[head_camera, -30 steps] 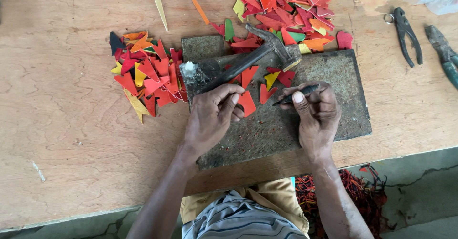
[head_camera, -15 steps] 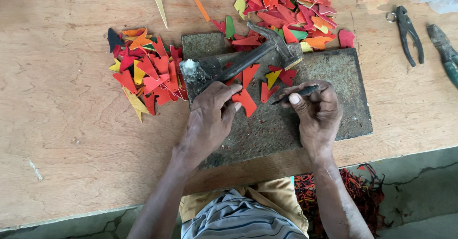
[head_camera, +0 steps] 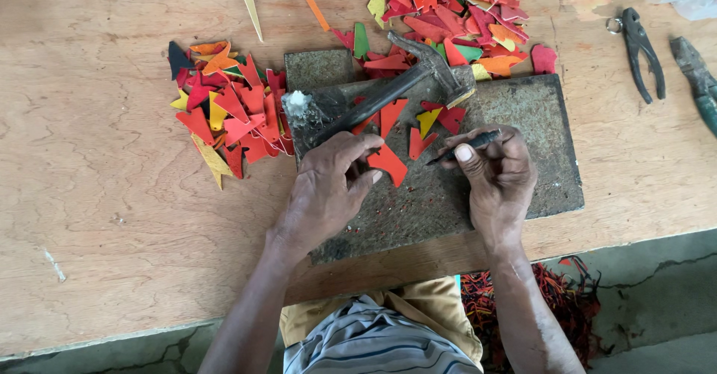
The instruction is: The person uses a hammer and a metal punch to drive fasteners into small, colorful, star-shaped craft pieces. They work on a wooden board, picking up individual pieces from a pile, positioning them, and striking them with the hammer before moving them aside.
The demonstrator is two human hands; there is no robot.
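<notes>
My left hand (head_camera: 328,187) rests on a dark worn work slab (head_camera: 538,165), its fingers pinching a red cut leather piece (head_camera: 388,162). My right hand (head_camera: 497,172) holds a thin dark punch tool (head_camera: 467,144), its tip pointing left toward that red piece. A hammer (head_camera: 388,94) lies diagonally across the slab just above my left hand, its metal head at the upper right. Small red and yellow pieces (head_camera: 429,124) lie on the slab between the hammer and my right hand.
A pile of red, orange and yellow cut pieces (head_camera: 224,109) lies left of the slab, another pile (head_camera: 455,16) above it. Pliers (head_camera: 642,49) and a second tool (head_camera: 694,75) lie at the right on the wooden table (head_camera: 112,217). Red scraps (head_camera: 553,299) litter the floor.
My left hand's fingers have shifted slightly on the red piece. The right hand with the punch has stayed almost still.
</notes>
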